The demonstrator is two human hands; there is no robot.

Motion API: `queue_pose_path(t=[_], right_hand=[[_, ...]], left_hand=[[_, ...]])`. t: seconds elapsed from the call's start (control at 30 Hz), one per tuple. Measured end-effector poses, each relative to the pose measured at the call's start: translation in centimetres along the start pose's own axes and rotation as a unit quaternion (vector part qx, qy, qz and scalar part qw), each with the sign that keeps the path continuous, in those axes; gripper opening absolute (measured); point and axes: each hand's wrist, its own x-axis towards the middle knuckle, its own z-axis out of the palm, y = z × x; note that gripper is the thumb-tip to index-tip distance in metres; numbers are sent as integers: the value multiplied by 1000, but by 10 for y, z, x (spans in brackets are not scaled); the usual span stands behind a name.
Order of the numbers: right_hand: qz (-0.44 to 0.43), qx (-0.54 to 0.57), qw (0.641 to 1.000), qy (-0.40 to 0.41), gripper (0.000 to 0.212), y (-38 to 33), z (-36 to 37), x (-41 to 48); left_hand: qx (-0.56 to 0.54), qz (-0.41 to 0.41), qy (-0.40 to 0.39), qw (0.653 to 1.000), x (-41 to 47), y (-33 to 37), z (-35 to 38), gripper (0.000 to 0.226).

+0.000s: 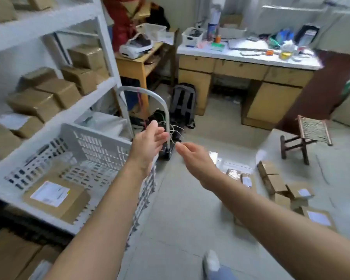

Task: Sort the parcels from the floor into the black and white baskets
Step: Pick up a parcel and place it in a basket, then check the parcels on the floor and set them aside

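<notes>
Empty left hand (148, 142) and right hand (194, 158) reach forward, fingers loosely straight.
A brown cardboard parcel (57, 199) lies in the white slotted plastic basket (101, 138), left; more parcels (279, 182) lie on the grey floor (182, 219), right.

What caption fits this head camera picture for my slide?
Empty left hand and right hand stretch out between the white basket holding one labelled parcel and the parcels on the floor.
</notes>
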Motion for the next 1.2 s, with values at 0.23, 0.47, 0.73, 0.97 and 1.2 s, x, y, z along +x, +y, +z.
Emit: queue_pose_path(t=[0.23,0.47,0.73,0.97,1.2], right_hand=[[162,145,949,230,37,116,-199,-21],[246,179,897,320,28,224,-345,-32],[345,155,873,307,32,313,-424,0],[374,143,873,277,30,351,-431,67],[388,142,880,233,28,398,-416,168]], left_hand=[[91,-72,-204,972,10,-56,203,34],[153,-147,-221,952,24,-140,354,35],[129,-219,-148,956,77,-211,416,35],[141,-274,-93,947,143,-255,429,33],[163,-303,-67,937,223,-310,442,35]])
